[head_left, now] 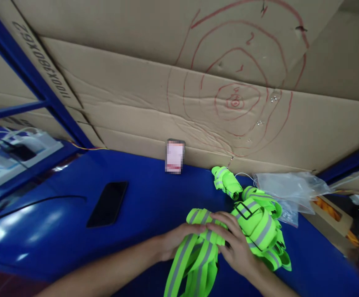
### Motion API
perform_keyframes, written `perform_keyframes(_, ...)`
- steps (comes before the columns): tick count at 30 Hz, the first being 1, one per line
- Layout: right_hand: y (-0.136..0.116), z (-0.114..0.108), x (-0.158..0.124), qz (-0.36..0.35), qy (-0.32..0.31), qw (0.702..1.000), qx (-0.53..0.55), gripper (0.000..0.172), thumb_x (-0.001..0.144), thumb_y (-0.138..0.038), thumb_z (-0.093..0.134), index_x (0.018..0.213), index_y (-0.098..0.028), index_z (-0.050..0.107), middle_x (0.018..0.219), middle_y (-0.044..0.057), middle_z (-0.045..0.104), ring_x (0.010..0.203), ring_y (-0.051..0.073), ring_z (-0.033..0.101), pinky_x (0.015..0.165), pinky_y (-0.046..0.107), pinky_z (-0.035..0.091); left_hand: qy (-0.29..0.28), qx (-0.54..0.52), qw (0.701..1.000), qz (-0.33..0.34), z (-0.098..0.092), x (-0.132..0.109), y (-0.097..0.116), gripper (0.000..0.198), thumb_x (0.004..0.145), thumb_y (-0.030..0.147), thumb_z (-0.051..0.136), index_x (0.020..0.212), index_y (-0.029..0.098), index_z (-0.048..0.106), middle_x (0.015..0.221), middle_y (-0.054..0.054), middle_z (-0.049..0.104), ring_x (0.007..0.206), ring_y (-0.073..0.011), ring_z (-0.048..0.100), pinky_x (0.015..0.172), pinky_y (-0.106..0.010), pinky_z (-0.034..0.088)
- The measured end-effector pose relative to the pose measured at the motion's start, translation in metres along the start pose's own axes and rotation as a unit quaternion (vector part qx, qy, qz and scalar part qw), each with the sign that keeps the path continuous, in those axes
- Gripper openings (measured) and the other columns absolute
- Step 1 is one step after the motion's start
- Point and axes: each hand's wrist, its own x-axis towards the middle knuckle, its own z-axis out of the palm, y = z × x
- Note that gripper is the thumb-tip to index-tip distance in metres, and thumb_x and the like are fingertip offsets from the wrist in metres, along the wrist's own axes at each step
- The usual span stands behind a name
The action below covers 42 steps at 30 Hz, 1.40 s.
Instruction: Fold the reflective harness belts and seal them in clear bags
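Note:
Both of my hands grip a fluorescent yellow-green reflective strap (206,236) with grey stripes. Its upper part is gathered into a folded bundle, and loose loops hang toward the bottom edge of the view. My left hand (179,239) closes round the bundle's left side, with part of its fingers hidden by the strap. From the right, my right hand (233,241) curls its fingers over the top. Just beyond that hand lies a heap of similar reflective straps (261,227) with a black buckle (245,210). A rolled reflective strap (225,181) rests behind the heap.
A dark phone (107,204) lies flat on the blue table (142,194). Another phone (174,156) leans on the cardboard wall (130,82), which bears red drawn rings. Clear plastic bags (291,187) and an open cardboard box (337,214) are at right; a black cable (43,199) runs left.

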Motion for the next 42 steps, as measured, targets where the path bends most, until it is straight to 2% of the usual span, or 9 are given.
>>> perform_keyframes(6, -0.003, -0.005, 0.002, 0.008, -0.009, 1.000, 0.006, 0.058, 0.089, -0.011, 0.056, 0.143, -0.031, 0.059, 0.138, 0.011, 0.064, 0.128, 0.031, 0.060, 0.103, 0.053, 0.056, 0.010, 0.043, 0.999, -0.012, 0.001, -0.003, 0.006, 0.048, 0.069, 0.044, 0.091, 0.105, 0.015, 0.079, 0.107, -0.010, 0.081, 0.096, -0.0241, 0.077, 0.093, -0.033, 0.057)
perform_keyframes(13, -0.003, -0.008, 0.010, 0.004, 0.000, 1.000, 0.011, 0.056, 0.093, -0.015, 0.057, 0.145, -0.038, 0.058, 0.136, 0.006, 0.065, 0.125, 0.031, 0.062, 0.105, 0.052, 0.055, 0.020, 0.045, 0.998, -0.028, 0.002, -0.003, 0.010, 0.045, 0.075, 0.043, 0.088, 0.108, 0.015, 0.078, 0.107, -0.010, 0.081, 0.097, -0.0253, 0.077, 0.092, -0.033, 0.060)
perform_keyframes(16, -0.001, -0.008, 0.014, -0.005, 0.011, 1.000, 0.021, 0.047, 0.096, -0.019, 0.059, 0.141, -0.034, 0.063, 0.135, 0.008, 0.065, 0.127, 0.030, 0.060, 0.107, 0.052, 0.053, 0.015, 0.039, 0.999, -0.008, 0.002, -0.001, 0.013, 0.036, 0.078, 0.039, 0.085, 0.104, 0.015, 0.077, 0.100, -0.009, 0.082, 0.089, -0.0243, 0.078, 0.085, -0.032, 0.062)
perform_keyframes(20, 0.005, -0.005, 0.017, 0.017, -0.023, 0.999, 0.029, 0.037, 0.099, -0.029, 0.056, 0.135, -0.029, 0.066, 0.139, 0.010, 0.063, 0.133, 0.031, 0.056, 0.113, 0.057, 0.046, 0.023, 0.079, 0.996, 0.040, 0.000, 0.004, 0.020, 0.027, 0.086, 0.033, 0.076, 0.104, 0.014, 0.076, 0.097, -0.008, 0.082, 0.084, -0.0226, 0.077, 0.083, -0.032, 0.063)
perform_keyframes(26, 0.006, -0.009, 0.022, 0.020, -0.054, 0.996, 0.071, 0.047, 0.098, -0.042, 0.059, 0.142, -0.025, 0.058, 0.154, 0.014, 0.047, 0.148, 0.032, 0.044, 0.120, 0.056, 0.041, 0.076, 0.177, 0.979, 0.069, -0.007, 0.006, 0.030, 0.027, 0.083, 0.025, 0.074, 0.106, 0.011, 0.076, 0.093, -0.008, 0.080, 0.082, -0.0246, 0.077, 0.081, -0.035, 0.064)
perform_keyframes(30, 0.004, -0.011, 0.023, 0.025, -0.060, 0.993, 0.102, 0.049, 0.101, -0.049, 0.055, 0.143, -0.024, 0.055, 0.153, 0.014, 0.047, 0.149, 0.030, 0.043, 0.123, 0.053, 0.039, 0.092, 0.186, 0.973, 0.104, -0.014, 0.011, 0.031, 0.032, 0.081, 0.026, 0.075, 0.110, 0.012, 0.076, 0.095, -0.009, 0.080, 0.083, -0.0235, 0.077, 0.084, -0.035, 0.063)
perform_keyframes(35, -0.001, -0.009, 0.024, 0.042, -0.029, 0.992, 0.117, 0.040, 0.103, -0.042, 0.054, 0.137, -0.022, 0.059, 0.147, 0.016, 0.052, 0.144, 0.025, 0.049, 0.122, 0.047, 0.041, 0.092, 0.186, 0.976, 0.065, -0.015, 0.011, 0.031, 0.029, 0.080, 0.029, 0.078, 0.104, 0.014, 0.077, 0.088, -0.008, 0.081, 0.075, -0.0215, 0.076, 0.073, -0.029, 0.064)
perform_keyframes(38, -0.002, -0.006, 0.023, 0.080, -0.003, 0.986, 0.149, 0.042, 0.103, -0.042, 0.056, 0.140, -0.022, 0.056, 0.148, 0.016, 0.051, 0.145, 0.025, 0.048, 0.123, 0.046, 0.041, 0.099, 0.171, 0.979, 0.050, -0.009, 0.007, 0.031, 0.031, 0.073, 0.028, 0.085, 0.100, 0.013, 0.077, 0.092, -0.009, 0.082, 0.078, -0.0230, 0.077, 0.075, -0.030, 0.065)
perform_keyframes(42, 0.000, -0.001, 0.022, 0.190, 0.030, 0.949, 0.252, 0.064, 0.098, -0.050, 0.065, 0.151, -0.023, 0.043, 0.151, 0.016, 0.051, 0.139, 0.025, 0.055, 0.118, 0.046, 0.047, 0.084, 0.173, 0.981, 0.035, -0.004, 0.000, 0.030, 0.052, 0.060, 0.020, 0.094, 0.109, 0.015, 0.077, 0.104, -0.011, 0.082, 0.088, -0.0278, 0.079, 0.082, -0.035, 0.065)
